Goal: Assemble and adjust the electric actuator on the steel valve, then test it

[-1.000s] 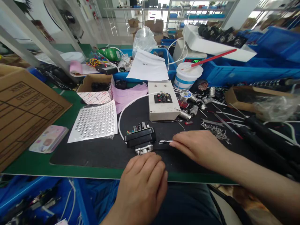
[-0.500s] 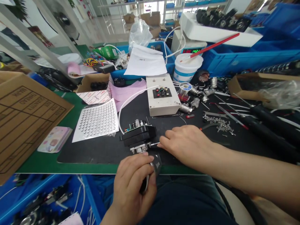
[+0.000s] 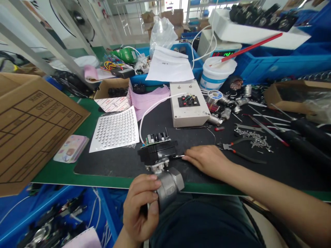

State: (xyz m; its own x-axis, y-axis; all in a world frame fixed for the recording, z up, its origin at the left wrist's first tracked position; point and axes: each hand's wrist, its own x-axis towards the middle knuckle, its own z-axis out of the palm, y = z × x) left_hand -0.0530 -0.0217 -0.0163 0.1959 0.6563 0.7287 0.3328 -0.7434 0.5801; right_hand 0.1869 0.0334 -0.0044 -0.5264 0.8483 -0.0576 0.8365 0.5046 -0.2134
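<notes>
Left hand point(image 3: 139, 206) at the near edge of the bench point(image 3: 64, 172), grip closed around a grey metal valve body point(image 3: 169, 187), fingers wrapped over its left side, thumb underneath. Valve body held just off the bench edge, directly below the black actuator unit point(image 3: 157, 151), which sits tilted on the black mat point(image 3: 116, 162) with green and black electronic parts showing on its far side. Metal stem at the actuator's near underside touching or just above the valve body; cannot tell which.

Right hand point(image 3: 207, 160) flat-ish on the mat just right of the actuator, fingertips pinched on a thin metal tool point(image 3: 179, 156) whose tip points at the actuator's right side; rest of the tool hidden under the fingers.

White cable point(image 3: 152, 108) curving from the actuator to the far beige switch box point(image 3: 188, 106). Sheet of round silver dots point(image 3: 115, 129) left of the actuator, small pink card pack point(image 3: 71, 148) further left, cardboard box point(image 3: 33, 124) at the far left. Pliers point(image 3: 238, 150) just right of the right hand, a scatter of small screws point(image 3: 254, 139) beyond them. White tub point(image 3: 217, 74) with a red-handled brush point(image 3: 250, 46) far behind the switch box, blue bins point(image 3: 274, 63) far right.
</notes>
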